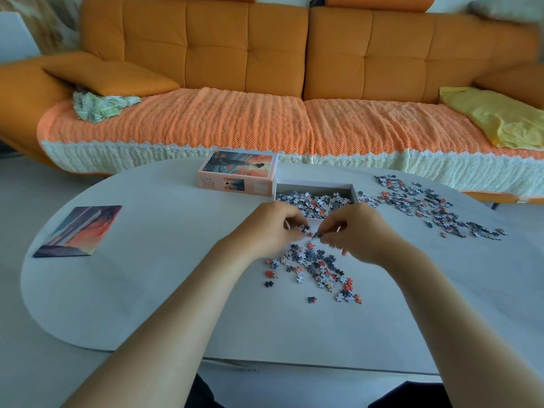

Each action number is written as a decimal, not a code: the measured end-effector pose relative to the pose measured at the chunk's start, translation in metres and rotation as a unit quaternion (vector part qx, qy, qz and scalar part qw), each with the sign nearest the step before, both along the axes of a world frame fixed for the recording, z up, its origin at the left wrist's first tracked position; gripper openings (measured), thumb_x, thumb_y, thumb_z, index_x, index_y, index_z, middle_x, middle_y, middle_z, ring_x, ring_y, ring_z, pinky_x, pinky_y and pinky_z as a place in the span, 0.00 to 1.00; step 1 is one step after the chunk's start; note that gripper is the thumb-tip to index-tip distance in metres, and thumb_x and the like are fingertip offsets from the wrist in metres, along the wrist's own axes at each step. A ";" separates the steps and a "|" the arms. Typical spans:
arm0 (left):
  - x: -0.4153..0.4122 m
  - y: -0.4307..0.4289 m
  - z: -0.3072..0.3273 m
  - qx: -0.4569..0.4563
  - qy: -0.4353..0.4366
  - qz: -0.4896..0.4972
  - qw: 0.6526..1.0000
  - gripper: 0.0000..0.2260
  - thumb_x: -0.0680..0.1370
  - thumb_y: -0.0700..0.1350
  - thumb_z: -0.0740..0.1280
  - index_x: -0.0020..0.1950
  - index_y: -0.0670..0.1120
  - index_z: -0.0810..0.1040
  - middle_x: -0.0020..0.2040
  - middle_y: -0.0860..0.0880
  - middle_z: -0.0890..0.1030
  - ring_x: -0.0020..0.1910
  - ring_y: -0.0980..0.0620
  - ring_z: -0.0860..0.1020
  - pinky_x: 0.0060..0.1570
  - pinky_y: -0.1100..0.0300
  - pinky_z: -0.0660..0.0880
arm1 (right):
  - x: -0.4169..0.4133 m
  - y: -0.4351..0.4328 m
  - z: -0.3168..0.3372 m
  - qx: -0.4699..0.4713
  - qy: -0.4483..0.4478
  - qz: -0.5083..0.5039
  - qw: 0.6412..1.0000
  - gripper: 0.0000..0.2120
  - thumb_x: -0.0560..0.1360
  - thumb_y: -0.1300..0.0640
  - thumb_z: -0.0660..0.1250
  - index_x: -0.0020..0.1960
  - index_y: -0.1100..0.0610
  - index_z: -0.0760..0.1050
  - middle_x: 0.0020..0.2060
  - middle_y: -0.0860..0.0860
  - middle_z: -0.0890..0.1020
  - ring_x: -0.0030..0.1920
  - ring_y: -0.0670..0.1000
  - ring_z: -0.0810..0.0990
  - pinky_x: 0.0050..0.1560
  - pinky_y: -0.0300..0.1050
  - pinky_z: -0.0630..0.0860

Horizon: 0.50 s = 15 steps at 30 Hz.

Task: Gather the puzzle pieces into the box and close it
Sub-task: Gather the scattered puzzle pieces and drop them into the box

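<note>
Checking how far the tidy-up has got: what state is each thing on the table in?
box, open, partly filled.
lid, off, picture up, left of the box.
near pile, loose, in front of the box.
far pile, loose, right of the box.
picture sheet, lying flat, far left.
left hand, pinches puzzle pieces above the near pile.
right hand, pinches puzzle pieces too.

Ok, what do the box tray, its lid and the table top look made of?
Box tray: likely thin cardboard, plain white and matte, with slim straight walls. Lid: probably the same card, printed with a picture. Table top: smooth, matte pale grey; laminate or painted board, cannot tell which.
</note>
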State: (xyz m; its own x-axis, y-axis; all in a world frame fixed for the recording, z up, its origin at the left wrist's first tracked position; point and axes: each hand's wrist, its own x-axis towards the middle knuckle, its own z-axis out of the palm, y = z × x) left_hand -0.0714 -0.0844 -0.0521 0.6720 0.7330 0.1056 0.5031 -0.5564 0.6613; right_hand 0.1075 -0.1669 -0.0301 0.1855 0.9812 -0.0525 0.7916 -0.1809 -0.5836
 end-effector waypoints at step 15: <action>0.040 0.032 -0.019 0.174 0.038 0.021 0.984 0.15 0.83 0.48 0.59 0.66 0.48 0.78 0.60 0.48 0.79 0.59 0.47 0.75 0.58 0.51 0.72 | 0.016 0.039 -0.022 0.115 -0.158 -0.018 0.981 0.12 0.81 0.56 0.60 0.55 0.54 0.82 0.46 0.54 0.84 0.43 0.55 0.80 0.43 0.49 0.78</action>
